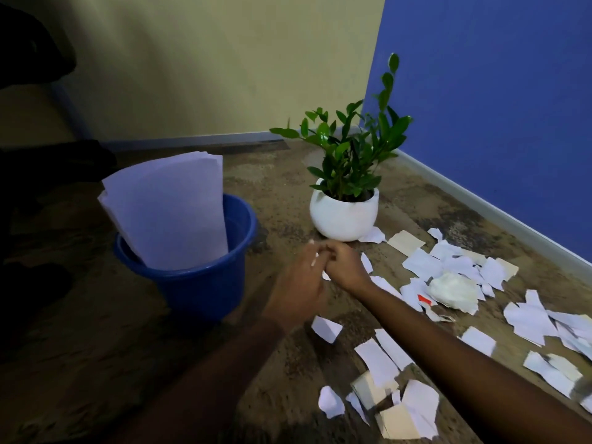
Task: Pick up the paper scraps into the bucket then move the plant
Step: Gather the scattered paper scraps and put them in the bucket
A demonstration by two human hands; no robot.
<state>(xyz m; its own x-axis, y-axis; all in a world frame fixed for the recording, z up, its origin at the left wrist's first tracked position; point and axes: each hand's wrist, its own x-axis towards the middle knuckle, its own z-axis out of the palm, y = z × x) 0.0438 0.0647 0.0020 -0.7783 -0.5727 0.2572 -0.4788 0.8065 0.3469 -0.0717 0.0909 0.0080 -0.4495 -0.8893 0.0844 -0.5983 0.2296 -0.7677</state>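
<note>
Seen from a head-worn camera looking down at a mottled brown floor (288, 193) in a room corner, where a pale yellow wall (208, 59) meets a blue wall (496, 107).

Two bare forearms reach forward and the hands meet in the middle of the view, between the bucket and the plant. The left hand (301, 283) is blurred; its fingers are partly curled and a small sliver of white paper (315, 260) shows at them. The right hand (344, 264) is curled closed, its fingertips touching those of the left hand. Both hands appear to pinch the same small scrap, though the blur makes the exact grip hard to tell.

A blue plastic bucket (205, 283) stands on the floor to the left of the hands. Several large white sheets of paper (169, 213) stand upright inside it, leaning against its far left side and rising well above the rim.

A leafy green plant (352, 149) in a round white pot (344, 216) stands just beyond the hands, near the blue wall.

Torn paper scraps (448, 267), mostly white with a few cream ones, lie scattered across the floor to the right of and below the hands, spreading toward the right edge. One scrap touches the base of the pot. A crumpled white wad (453, 291) sits among them.
</note>
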